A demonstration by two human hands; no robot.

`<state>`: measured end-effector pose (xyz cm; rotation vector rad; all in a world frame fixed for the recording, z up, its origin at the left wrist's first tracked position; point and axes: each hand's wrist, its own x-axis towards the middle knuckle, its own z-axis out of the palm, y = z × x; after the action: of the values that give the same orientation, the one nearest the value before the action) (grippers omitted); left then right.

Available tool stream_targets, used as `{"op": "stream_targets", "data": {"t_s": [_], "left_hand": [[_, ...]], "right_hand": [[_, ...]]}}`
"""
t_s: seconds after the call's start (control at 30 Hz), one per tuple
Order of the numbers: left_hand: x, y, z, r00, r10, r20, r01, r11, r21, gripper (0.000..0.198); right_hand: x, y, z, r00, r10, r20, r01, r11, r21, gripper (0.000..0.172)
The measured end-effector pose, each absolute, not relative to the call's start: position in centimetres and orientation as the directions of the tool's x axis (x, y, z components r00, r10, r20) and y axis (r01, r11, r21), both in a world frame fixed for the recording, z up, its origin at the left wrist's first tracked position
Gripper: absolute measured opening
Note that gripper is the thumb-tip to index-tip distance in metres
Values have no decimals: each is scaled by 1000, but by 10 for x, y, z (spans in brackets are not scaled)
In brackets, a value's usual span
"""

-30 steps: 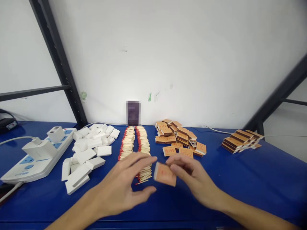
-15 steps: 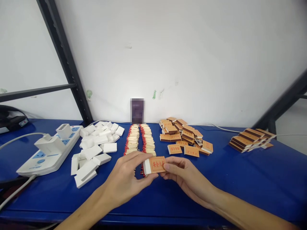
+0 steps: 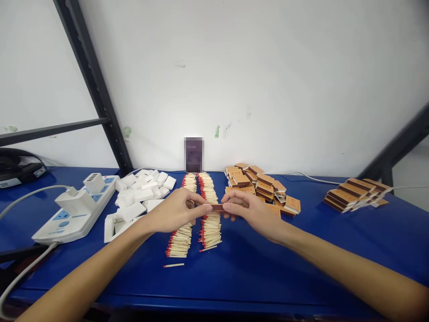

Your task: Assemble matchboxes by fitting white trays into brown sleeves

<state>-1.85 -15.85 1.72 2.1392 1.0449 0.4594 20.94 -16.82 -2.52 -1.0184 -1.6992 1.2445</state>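
Observation:
Both of my hands pinch one matchbox (image 3: 217, 207) between them, held edge-on above the matches. My left hand (image 3: 174, 211) grips its left end with fingers closed. My right hand (image 3: 250, 210) grips its right end the same way. Below the box, two long rows of red-tipped matches (image 3: 206, 210) run away from me on the blue table (image 3: 301, 259). One loose match (image 3: 173, 265) lies in front of the rows.
A pile of white inner trays (image 3: 137, 199) lies at the left, beside a white power strip (image 3: 72, 210) with plugs and cables. Orange matchbox sleeves (image 3: 261, 185) are heaped at the right. A stack of closed boxes (image 3: 355, 193) sits far right. Black frame bars rise on both sides.
My hands have moved forward, away from me, and come together on the matchbox. The box has turned from flat, face-up, to edge-on over the match rows.

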Motion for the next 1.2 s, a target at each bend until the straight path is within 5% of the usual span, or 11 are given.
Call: {"op": "stream_targets", "data": {"t_s": [0.17,0.43,0.77,1.0,1.1,1.2], "left_hand": [[-19,-159,-2,544,828,139,671,-528,520,38],[-14,-162,-22,528,827,193,752,-560,347,34],[-11,-159,-5,498,844,199,766,-536,355,36],[24,-154,-5,541,794,279,719,-608,337,32],[60,-159,-17,672,686,277,644,-727,238,30],[90,-169,-29,785,568,248,575,-817,51,24]], "right_hand": [[224,-170,-36,-435,822,367,529,563,-635,23],[262,-176,-49,-503,757,417,632,652,-420,28],[329,-149,-32,-165,820,549,905,347,-246,25],[348,-136,-31,-178,836,520,913,337,-229,27],[382,-144,-21,-74,790,609,970,200,-141,29],[428,-156,-21,-14,859,511,999,-9,44,41]]}}
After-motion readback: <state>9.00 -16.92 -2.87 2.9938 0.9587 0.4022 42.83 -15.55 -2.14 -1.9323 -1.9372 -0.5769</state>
